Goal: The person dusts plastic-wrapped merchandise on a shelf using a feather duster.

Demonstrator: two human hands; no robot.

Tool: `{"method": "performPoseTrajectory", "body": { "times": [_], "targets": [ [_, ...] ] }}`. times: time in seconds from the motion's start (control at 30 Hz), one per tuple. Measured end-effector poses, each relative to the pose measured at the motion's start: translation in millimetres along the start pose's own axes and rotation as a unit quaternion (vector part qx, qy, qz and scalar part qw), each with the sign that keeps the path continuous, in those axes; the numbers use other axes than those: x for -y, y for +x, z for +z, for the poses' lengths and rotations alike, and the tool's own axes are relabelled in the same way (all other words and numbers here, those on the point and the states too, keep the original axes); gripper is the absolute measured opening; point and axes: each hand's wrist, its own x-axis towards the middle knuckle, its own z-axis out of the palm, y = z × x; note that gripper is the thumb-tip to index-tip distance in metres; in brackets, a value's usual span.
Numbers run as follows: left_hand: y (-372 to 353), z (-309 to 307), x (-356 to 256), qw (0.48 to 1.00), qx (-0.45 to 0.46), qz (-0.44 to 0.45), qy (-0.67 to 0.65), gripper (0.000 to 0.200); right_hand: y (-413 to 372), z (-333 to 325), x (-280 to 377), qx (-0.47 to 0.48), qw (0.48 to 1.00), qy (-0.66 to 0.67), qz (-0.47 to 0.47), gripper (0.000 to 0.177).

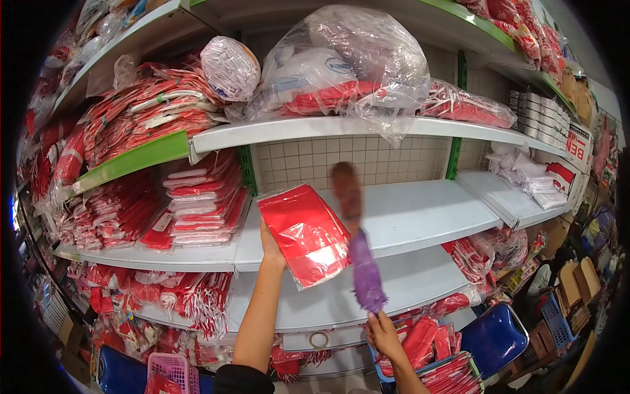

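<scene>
My left hand (271, 247) is closed on the left edge of a clear plastic packet (303, 230) of folded red cloth with a white part near its lower end. The packet is tilted in front of the middle shelf (420, 207). Lower right, my right hand (386, 336) grips the bottom end of a feather duster (366, 272). Its purple feathers point up toward a brown top, which is smeared by motion. The duster stands beside the packet's right edge and overlaps the shelf in this view.
Packets of red and white cloth (203, 203) are stacked on the left. A large clear bag (354, 59) lies on the upper shelf. White packets (528, 177) lie at right. Below are a roll of tape (319, 339), a blue chair (495, 338) and a pink basket (172, 369).
</scene>
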Motion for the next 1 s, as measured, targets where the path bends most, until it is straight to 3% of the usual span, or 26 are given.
{"method": "performPoseTrajectory", "body": {
  "times": [0.03, 0.07, 0.17, 0.23, 0.27, 0.33, 0.47, 0.57, 0.6, 0.63, 0.7, 0.83, 1.0],
  "targets": [
    [3, -2, 0, 1.000, 0.005, 0.003, -0.002, 0.061, 1, -1, -3, 0.037, 0.999, 0.006, 0.019, 0.024],
    [5, -5, 0, 0.999, 0.037, 0.008, -0.016, 0.061, 4, -9, -5, 0.139, 0.988, 0.042, 0.053, 0.022],
    [8, -16, 1, 0.993, 0.111, 0.005, -0.031, 0.060, 20, -15, 5, 0.198, 0.978, 0.007, 0.072, 0.021],
    [5, -12, -4, 0.991, 0.133, -0.020, -0.007, 0.059, 27, -3, 21, 0.129, 0.990, 0.031, 0.054, 0.020],
    [-2, 4, 0, 0.999, 0.028, 0.002, 0.043, 0.064, 32, 4, 26, 0.089, 0.995, 0.037, 0.031, 0.018],
    [-5, 9, 1, 0.998, 0.024, 0.013, 0.058, 0.063, 39, 19, 36, 0.045, 0.996, 0.064, 0.030, 0.017],
    [14, -12, 5, 0.997, 0.049, 0.052, 0.031, 0.063, 59, 12, 59, 0.237, 0.960, 0.052, 0.137, 0.022],
    [14, -16, 3, 0.997, 0.068, 0.024, 0.016, 0.061, 77, 3, 65, 0.242, 0.966, 0.005, 0.087, 0.025],
    [10, -10, 2, 0.998, 0.056, 0.015, 0.028, 0.061, 83, -2, 67, 0.205, 0.976, -0.015, 0.072, 0.024],
    [2, 1, 1, 0.998, 0.044, 0.006, 0.039, 0.060, 93, -6, 61, 0.125, 0.987, -0.099, -0.022, 0.022],
    [-3, 6, -1, 0.998, 0.023, -0.002, 0.055, 0.060, 109, -13, 48, -0.039, 0.942, -0.260, -0.207, 0.020],
    [3, -1, 1, 0.997, 0.009, 0.004, 0.071, 0.062, 109, -16, 103, -0.135, 0.879, -0.432, -0.151, 0.025],
    [3, 3, 5, 0.996, -0.009, -0.017, 0.092, 0.065, 116, -6, 120, -0.192, 0.782, -0.560, -0.193, 0.026]
  ]
}}
